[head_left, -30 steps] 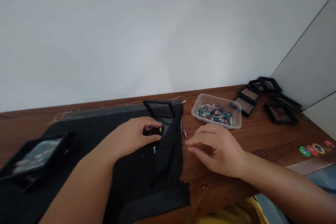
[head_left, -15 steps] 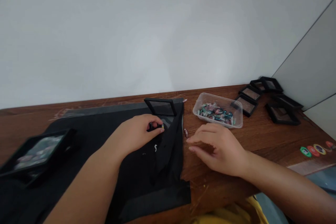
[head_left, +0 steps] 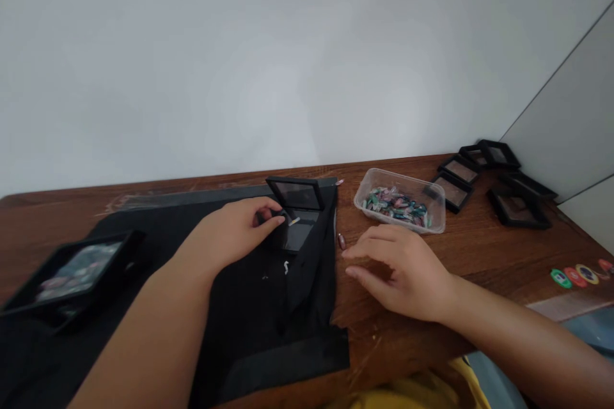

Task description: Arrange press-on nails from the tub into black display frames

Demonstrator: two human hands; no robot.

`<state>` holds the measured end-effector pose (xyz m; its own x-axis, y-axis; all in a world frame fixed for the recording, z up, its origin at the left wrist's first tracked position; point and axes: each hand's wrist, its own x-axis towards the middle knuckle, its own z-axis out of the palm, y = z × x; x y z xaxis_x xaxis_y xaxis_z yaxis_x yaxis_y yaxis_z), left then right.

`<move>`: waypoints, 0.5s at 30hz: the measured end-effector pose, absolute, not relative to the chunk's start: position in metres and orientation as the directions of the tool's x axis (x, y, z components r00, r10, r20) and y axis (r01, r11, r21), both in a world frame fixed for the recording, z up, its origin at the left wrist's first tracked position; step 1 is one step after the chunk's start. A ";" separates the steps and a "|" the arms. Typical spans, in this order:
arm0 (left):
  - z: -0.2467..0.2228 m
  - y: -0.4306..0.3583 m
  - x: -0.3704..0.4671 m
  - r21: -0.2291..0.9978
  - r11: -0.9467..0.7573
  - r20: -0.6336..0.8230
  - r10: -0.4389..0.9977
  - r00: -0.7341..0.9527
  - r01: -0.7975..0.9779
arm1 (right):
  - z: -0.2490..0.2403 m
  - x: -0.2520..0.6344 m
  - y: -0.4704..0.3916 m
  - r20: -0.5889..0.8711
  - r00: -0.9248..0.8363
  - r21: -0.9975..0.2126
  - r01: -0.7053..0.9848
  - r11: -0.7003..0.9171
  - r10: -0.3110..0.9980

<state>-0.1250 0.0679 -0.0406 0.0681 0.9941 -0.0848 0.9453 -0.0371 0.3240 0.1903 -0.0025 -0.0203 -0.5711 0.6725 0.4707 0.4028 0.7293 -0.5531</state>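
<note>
My left hand [head_left: 240, 227] hovers over the near-left side of a hinged black display frame [head_left: 294, 193] that stands open, its clear lid raised. Thumb and forefinger are apart, with nothing visible between them. Just past the fingertips, a small white-and-yellow piece [head_left: 294, 221] lies inside the lower half. My right hand [head_left: 398, 271] rests on the wooden table, fingers curved and parted. Close to its fingertips lies a small shiny pinkish oblong piece [head_left: 341, 241]. Behind that hand, a clear plastic tub [head_left: 434, 195] holds many glossy green, pink and dark oblong pieces.
Black cloth [head_left: 244, 319] covers the left of the table, with a white scrap [head_left: 286, 267] on it. A filled black frame [head_left: 91, 268] sits at left. Several black frames [head_left: 458, 169] lie at back right. Round stickers [head_left: 575, 276] are near the right edge. A wall stands behind.
My left hand has drawn back to the left, away from the white-and-yellow piece that was at its fingertips. More of the frame's lower half shows. My right hand stays in place.
</note>
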 end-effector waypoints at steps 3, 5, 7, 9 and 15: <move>-0.041 0.070 -0.133 0.347 0.006 -0.116 0.993 0.037 0.938 | -0.020 0.191 -0.003 0.459 -0.579 -0.550 0.411 0.727 0.674; -0.042 0.071 -0.134 0.378 0.020 -0.152 0.988 0.040 0.925 | -0.020 0.191 -0.004 0.455 -0.585 -0.542 0.417 0.730 0.672; -0.042 0.071 -0.130 0.428 0.031 -0.177 0.983 0.050 0.903 | -0.020 0.191 -0.004 0.448 -0.592 -0.533 0.425 0.732 0.670; -0.042 0.070 -0.124 0.481 0.040 -0.195 0.979 0.062 0.876 | -0.021 0.191 -0.004 0.444 -0.598 -0.526 0.430 0.734 0.668; -0.034 0.066 -0.122 0.552 0.011 -0.287 0.941 0.178 0.834 | -0.022 0.191 -0.003 0.415 -0.610 -0.522 0.447 0.726 0.674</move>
<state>-0.1215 0.0659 -0.0345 0.1779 0.9413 -0.2870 0.8339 0.0106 0.5518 0.1908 -0.0033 -0.0221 -0.6105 0.6743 0.4154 0.4475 0.7264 -0.5216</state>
